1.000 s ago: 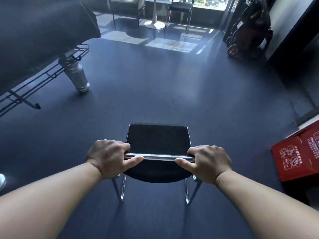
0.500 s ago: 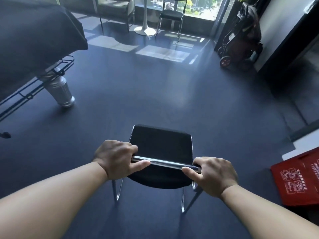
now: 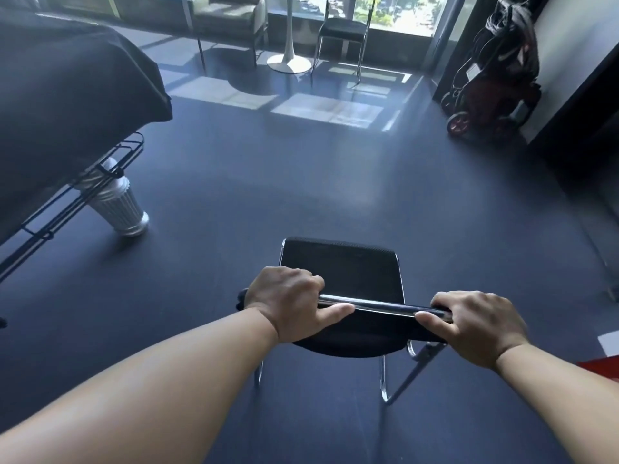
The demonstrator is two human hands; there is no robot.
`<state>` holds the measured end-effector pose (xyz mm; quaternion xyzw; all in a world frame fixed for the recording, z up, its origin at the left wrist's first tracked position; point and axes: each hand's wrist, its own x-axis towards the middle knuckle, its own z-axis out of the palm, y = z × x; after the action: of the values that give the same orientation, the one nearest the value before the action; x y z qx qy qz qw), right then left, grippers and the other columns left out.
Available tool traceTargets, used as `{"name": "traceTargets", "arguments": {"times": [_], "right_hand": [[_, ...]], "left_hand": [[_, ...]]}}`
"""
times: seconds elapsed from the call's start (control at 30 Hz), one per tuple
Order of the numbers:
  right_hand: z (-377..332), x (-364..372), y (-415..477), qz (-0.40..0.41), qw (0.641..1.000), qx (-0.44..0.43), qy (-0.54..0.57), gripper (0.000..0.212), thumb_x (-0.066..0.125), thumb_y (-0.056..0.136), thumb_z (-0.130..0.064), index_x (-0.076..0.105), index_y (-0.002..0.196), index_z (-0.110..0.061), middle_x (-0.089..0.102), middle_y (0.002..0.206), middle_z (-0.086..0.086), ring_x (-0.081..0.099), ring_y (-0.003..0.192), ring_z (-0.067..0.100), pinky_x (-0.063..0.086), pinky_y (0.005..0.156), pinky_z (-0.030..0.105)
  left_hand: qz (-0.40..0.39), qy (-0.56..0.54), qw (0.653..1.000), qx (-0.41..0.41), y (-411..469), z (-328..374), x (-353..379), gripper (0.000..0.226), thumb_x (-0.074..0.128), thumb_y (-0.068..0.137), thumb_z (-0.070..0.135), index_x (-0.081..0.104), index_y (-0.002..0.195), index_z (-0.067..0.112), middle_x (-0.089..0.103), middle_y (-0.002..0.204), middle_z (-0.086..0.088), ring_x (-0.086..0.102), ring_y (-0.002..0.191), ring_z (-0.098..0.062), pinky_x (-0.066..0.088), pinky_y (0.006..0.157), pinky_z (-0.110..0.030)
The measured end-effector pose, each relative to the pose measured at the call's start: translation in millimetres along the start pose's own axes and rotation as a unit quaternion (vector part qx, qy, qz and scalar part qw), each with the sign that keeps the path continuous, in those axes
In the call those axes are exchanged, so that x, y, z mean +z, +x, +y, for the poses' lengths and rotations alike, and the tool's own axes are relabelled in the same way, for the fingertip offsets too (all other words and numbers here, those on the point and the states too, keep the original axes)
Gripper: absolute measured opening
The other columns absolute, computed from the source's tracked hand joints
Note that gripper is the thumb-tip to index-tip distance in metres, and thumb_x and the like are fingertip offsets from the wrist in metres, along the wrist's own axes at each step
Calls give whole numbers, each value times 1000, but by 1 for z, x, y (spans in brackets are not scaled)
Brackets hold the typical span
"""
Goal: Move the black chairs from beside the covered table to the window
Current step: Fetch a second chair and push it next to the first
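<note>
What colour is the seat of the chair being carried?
Black, with a fine mesh-like weave, on the chair seat; the head view shows it.

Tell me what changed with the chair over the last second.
The black mesh chair with chrome legs has been carried forward toward the window: the black-draped table and its ribbed silver leg dropped back on the left, and the red box is almost out of view. The chrome top bar now dips to the right. Unchanged: left hand and right hand grip that bar.
</note>
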<state>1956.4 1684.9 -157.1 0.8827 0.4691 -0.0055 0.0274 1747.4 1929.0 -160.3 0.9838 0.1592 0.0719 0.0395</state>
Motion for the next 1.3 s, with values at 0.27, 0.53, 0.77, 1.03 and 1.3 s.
{"name": "traceTargets", "arguments": {"times": [0.27, 0.53, 0.77, 1.03, 1.3], "right_hand": [[51, 2, 121, 12, 1000, -16, -15, 93, -5, 64, -93, 61, 88, -33, 66, 85, -16, 62, 84, 12, 35, 63, 32], [106, -6, 253, -14, 999, -37, -11, 88, -1, 65, -92, 55, 88, -30, 62, 87, -14, 61, 86, 12, 37, 66, 32], [141, -6, 351, 6, 999, -41, -4, 85, 0, 66, -92, 57, 84, -30, 63, 84, -14, 61, 80, 12, 33, 62, 32], [162, -1, 470, 39, 999, 0, 11, 79, 4, 68, -95, 50, 71, -30, 62, 76, -11, 56, 73, 18, 30, 59, 33], [142, 0, 573, 55, 995, 74, 40, 76, 13, 73, -92, 49, 68, -25, 51, 62, -10, 50, 63, 18, 28, 55, 33]], "left_hand": [[-13, 35, 999, -3, 116, -34, 13, 75, 7, 75, 88, 44, 64, 24, 60, 73, 7, 53, 67, -19, 28, 60, -32], [-38, 20, 998, -46, 239, -58, 24, 77, 7, 74, 89, 42, 65, 21, 48, 67, 8, 47, 66, -18, 31, 61, -33], [-15, 49, 997, -63, 334, -88, 35, 77, 8, 75, 90, 41, 60, 22, 40, 59, 9, 41, 59, -17, 24, 55, -33], [-4, 65, 998, -19, 462, -157, 46, 79, 7, 75, 88, 48, 62, 22, 50, 62, 10, 47, 62, -16, 22, 51, -31], [7, 64, 995, 70, 592, -261, 58, 96, -8, 69, 93, 58, 70, 23, 62, 70, 11, 58, 66, -16, 31, 52, -31]]}}
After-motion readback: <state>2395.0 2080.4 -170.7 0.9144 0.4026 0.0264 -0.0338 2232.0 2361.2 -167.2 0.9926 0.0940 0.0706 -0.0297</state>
